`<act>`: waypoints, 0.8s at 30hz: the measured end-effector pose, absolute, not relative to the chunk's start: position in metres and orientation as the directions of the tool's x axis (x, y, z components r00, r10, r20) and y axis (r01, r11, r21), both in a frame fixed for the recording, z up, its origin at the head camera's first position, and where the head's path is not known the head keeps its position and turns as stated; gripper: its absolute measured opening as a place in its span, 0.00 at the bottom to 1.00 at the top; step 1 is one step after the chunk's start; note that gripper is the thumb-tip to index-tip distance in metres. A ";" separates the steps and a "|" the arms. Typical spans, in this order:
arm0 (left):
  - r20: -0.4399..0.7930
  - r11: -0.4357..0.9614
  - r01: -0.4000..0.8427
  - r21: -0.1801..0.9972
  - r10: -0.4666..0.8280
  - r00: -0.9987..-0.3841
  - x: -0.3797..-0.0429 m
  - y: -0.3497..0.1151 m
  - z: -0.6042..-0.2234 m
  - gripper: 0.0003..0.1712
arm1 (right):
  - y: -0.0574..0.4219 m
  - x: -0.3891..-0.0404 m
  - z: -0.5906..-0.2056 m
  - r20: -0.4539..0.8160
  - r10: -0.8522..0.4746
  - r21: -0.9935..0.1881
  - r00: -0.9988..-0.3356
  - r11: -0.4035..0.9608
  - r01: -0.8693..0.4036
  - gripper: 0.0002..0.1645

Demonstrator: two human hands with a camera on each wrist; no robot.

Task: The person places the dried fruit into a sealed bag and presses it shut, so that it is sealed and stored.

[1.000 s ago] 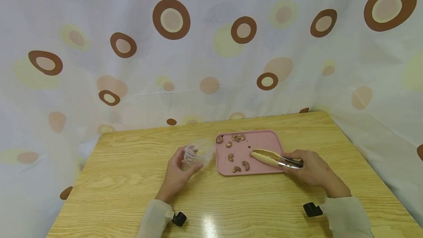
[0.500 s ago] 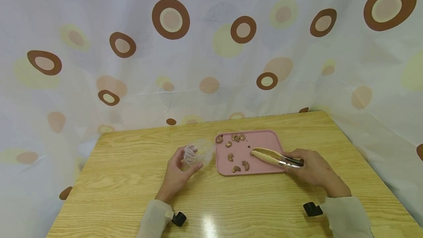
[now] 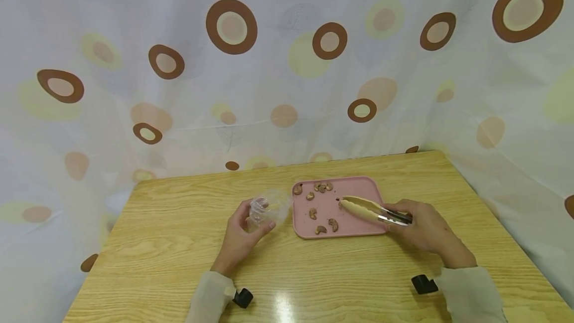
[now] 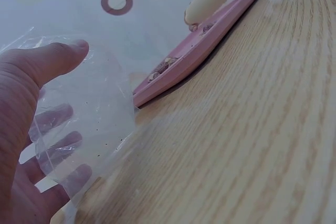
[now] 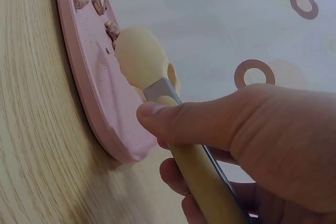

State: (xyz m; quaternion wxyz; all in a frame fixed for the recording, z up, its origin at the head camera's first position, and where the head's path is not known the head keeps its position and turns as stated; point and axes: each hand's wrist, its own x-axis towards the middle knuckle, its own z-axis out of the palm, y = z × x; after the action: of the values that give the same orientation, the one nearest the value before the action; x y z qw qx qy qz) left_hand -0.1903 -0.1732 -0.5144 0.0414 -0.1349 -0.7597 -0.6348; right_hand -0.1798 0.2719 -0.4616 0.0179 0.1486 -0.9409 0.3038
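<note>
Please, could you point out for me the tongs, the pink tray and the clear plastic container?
Tongs [image 3: 360, 212]: head view, on the nearer cream-coloured gripping part.
Pink tray [image 3: 358, 188]: head view, on the bare floor towards its far edge.
Clear plastic container [image 4: 102, 98]: left wrist view, on its see-through wall.

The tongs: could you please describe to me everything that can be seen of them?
The tongs have two cream, spoon-shaped heads with wavy edges, which look like plastic or silicone, on shiny, metal-looking shafts; the right wrist view also shows a cream grip along the handle. The right hand holds this grip. They slant down over the pink tray, tips toward its middle, heads close together. A brown nut-like piece shows at the tips; whether it is gripped, I cannot tell.
</note>
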 end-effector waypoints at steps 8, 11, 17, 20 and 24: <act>0.228 0.150 0.251 0.956 0.155 -0.961 -0.191 -0.172 -0.514 0.36 | 0.271 -0.179 -0.459 0.138 -0.259 -0.570 -0.956 0.769 -0.290 0.29; 0.228 0.153 0.251 0.956 0.154 -0.961 -0.191 -0.172 -0.513 0.36 | 0.270 -0.179 -0.457 0.142 -0.251 -0.567 -0.958 0.772 -0.286 0.29; 0.231 0.162 0.254 0.953 0.149 -0.961 -0.191 -0.172 -0.515 0.36 | 0.267 -0.179 -0.456 0.158 -0.259 -0.560 -0.953 0.771 -0.302 0.31; 0.230 0.162 0.253 0.954 0.146 -0.962 -0.191 -0.172 -0.516 0.36 | 0.266 -0.180 -0.455 0.160 -0.267 -0.557 -0.950 0.771 -0.310 0.31; 0.233 0.160 0.257 0.953 0.152 -0.961 -0.191 -0.172 -0.516 0.36 | 0.265 -0.179 -0.454 0.157 -0.265 -0.552 -0.951 0.775 -0.307 0.31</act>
State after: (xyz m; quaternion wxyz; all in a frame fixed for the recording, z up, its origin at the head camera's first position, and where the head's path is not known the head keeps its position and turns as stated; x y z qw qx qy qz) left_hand -0.1907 -0.1717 -0.5163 0.0415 -0.1342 -0.7606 -0.6339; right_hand -0.1793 0.2646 -0.4538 0.0353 0.1519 -0.9414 0.2991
